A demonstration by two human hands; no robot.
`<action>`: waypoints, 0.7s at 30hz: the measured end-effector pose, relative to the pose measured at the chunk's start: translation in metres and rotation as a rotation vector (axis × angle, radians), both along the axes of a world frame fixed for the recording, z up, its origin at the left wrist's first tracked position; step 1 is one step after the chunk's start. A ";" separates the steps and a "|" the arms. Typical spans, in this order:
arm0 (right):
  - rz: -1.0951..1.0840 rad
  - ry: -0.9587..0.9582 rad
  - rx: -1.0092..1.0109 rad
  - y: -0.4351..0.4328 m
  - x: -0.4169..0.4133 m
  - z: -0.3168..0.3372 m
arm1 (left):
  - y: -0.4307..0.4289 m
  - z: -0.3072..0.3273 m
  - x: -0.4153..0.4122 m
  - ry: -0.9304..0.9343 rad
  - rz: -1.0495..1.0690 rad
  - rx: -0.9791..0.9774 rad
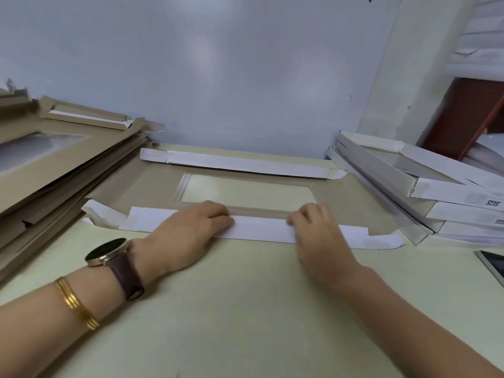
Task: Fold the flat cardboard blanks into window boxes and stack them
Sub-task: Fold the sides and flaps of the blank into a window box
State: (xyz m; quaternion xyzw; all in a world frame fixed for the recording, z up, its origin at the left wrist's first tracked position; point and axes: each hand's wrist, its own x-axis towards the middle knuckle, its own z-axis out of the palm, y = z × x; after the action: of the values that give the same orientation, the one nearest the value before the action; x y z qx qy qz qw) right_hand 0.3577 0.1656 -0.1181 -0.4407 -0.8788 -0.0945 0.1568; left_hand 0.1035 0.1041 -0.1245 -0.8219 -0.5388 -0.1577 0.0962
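Note:
A flat brown cardboard blank (136,184) with a clear window (245,192) lies on the pale green table (245,309). Its far white flap (240,163) is folded over. The near white flap (259,230) is folded onto the blank, and both hands press it down. My left hand (188,230) lies on the flap left of centre with its fingers curled over the fold edge. My right hand (316,227) lies on it right of centre in the same way. A pile of flat brown blanks (54,165) sits at the left. Folded white window boxes (425,186) are stacked at the right.
A grey wall (218,64) rises right behind the table. A phone or tablet (493,266) lies at the right edge. A red-brown frame (463,118) and white stacked material (482,36) stand at the far right. My left wrist carries a watch (109,253) and gold bangles (76,304).

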 end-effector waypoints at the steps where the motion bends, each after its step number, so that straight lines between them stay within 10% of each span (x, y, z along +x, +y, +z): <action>1: 0.049 0.011 -0.032 -0.004 -0.013 -0.002 | 0.003 -0.004 0.005 -0.048 0.000 -0.048; 8: 0.145 -0.014 -0.423 -0.014 -0.063 -0.022 | 0.010 -0.013 0.017 0.044 0.097 -0.446; 21: -0.042 -0.082 -0.517 0.022 0.031 -0.024 | -0.017 -0.007 -0.042 0.036 0.316 -0.531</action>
State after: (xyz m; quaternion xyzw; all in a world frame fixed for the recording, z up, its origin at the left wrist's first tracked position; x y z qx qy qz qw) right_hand 0.3886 0.1873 -0.1416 -0.4802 -0.8699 0.1123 0.0011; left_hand 0.0618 0.0874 -0.1314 -0.7271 -0.6805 0.0201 -0.0888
